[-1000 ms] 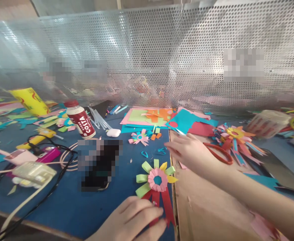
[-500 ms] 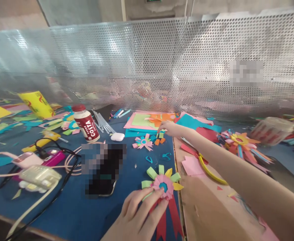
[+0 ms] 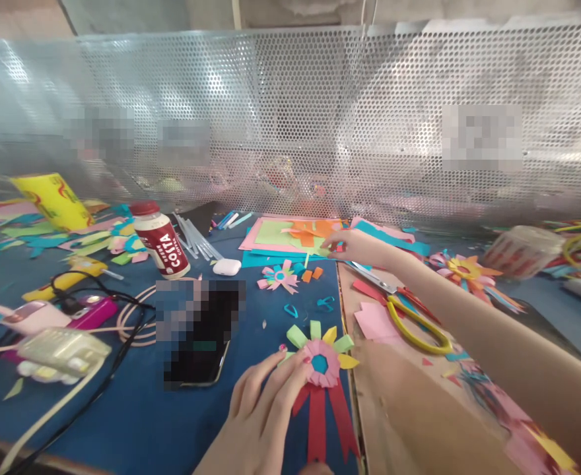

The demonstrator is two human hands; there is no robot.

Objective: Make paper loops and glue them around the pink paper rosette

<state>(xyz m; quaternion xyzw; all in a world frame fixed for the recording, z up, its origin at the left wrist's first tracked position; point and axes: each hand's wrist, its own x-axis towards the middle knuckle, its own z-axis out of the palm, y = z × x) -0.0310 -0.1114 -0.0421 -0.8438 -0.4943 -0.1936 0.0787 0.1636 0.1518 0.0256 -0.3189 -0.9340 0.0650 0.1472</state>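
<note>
A paper flower (image 3: 319, 363) with a pink ring, blue centre, green and yellow petals and red ribbon tails lies on the blue table. My left hand (image 3: 265, 396) rests on its left side, fingers stretched out, fingertips touching the pink ring. Farther back, my right hand (image 3: 352, 249) is above the table with its fingers curled together beside a stack of coloured paper (image 3: 275, 234). A small red spot shows at its fingertips; whether it is a nail or a scrap is unclear. Small orange pieces (image 3: 312, 274) and a smaller pink and blue flower (image 3: 278, 276) lie nearby.
Yellow-handled scissors (image 3: 419, 330) lie under my right forearm, near pink paper (image 3: 377, 321). To the left are a phone (image 3: 206, 336), a white earphone case (image 3: 227, 267), a bottle (image 3: 159, 241) and cables. A perforated metal screen (image 3: 300, 119) stands behind.
My right hand has drawn right, away from the small paper pieces, and its fingers are more curled. My left hand's fingers have slid left off the flower's blue centre. The view has shifted slightly.
</note>
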